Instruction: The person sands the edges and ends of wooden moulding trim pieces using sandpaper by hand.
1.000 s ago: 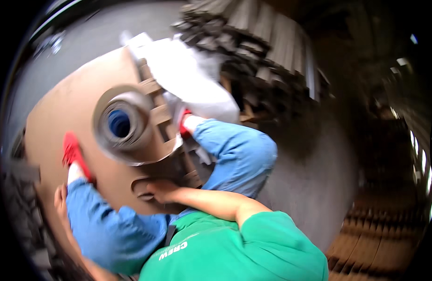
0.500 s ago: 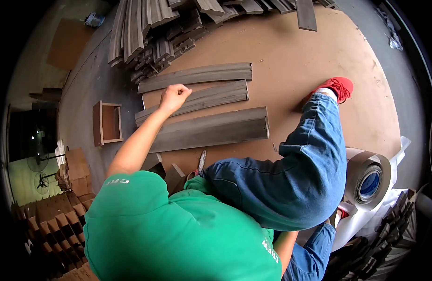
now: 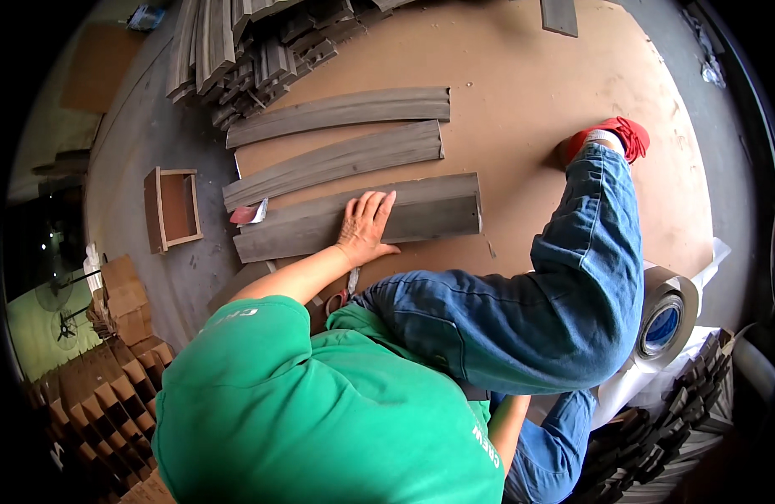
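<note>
My left hand [image 3: 367, 228] lies on the nearest of three grey wood-grain boards, with its fingers stretched out and slightly apart. That board [image 3: 438, 210] is wide and flat on the brown sheet. Beyond it, side by side, lie a second grey board [image 3: 337, 158] and a third one [image 3: 337, 113], both bowed in this view. A small folded piece, red and whitish [image 3: 249, 213], rests near the left end of the nearest board. Of my right arm only the forearm [image 3: 509, 428] shows by my lower leg; the right hand is hidden.
Grey boards [image 3: 261, 50] are heaped at the far left. A small wooden box [image 3: 173, 210] stands left on the floor. A single board [image 3: 559, 15] juts in at the far edge. A white roll [image 3: 660, 323] and stacked dark strips [image 3: 681, 420] lie right; folded cartons [image 3: 102, 395] lower left.
My left hand has come nearer and to the right, from above the middle board onto the nearest one, and its curled fingers have opened. The red-and-white piece now shows. The view has shifted slightly.
</note>
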The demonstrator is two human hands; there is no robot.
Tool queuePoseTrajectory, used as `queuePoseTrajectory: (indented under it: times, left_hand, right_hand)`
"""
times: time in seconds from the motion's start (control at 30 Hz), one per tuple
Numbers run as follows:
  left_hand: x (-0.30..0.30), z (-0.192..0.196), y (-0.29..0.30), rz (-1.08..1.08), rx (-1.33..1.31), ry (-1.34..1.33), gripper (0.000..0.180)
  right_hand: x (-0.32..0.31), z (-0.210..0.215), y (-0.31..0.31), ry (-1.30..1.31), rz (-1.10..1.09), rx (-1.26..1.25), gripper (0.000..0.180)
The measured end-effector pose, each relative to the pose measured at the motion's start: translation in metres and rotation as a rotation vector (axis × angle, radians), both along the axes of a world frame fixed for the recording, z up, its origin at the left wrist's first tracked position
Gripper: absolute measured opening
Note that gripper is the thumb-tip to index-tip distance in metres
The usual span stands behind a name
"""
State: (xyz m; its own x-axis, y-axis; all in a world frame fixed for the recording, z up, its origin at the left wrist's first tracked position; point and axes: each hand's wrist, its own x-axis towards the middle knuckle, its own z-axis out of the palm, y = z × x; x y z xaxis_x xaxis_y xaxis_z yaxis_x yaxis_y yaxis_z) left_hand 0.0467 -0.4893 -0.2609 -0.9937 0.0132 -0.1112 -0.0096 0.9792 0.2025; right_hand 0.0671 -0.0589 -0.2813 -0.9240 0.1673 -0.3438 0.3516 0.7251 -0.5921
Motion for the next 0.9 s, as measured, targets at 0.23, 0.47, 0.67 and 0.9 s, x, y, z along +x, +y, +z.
queuePoseTrajectory:
  times: [0.23, 0.47, 0.67, 0.9]
  left_hand:
    - [0.001, -0.003, -0.014, -0.004, 0.027, 0.007, 0.096]
    - [-0.057, 0.112, -0.034, -0.129, 0.586, -0.237, 0.084]
    - [-0.083, 0.214, -0.002, 0.103, 1.347, -0.656, 0.068]
    - [-0.078, 0.237, 0.068, -0.126, 1.683, -1.146, 0.098]
  right_hand:
    - [-0.007, 0.005, 0.001, 0.018, -0.021, -0.043, 0.041]
    - [-0.037, 0.022, -0.003, 0.121, -0.057, -0.247, 0.041]
    - [-0.069, 0.077, 0.000, 0.103, -0.292, -0.591, 0.037]
    - [-0.058, 0.149, 0.017, 0.317, -0.261, -1.096, 0.029]
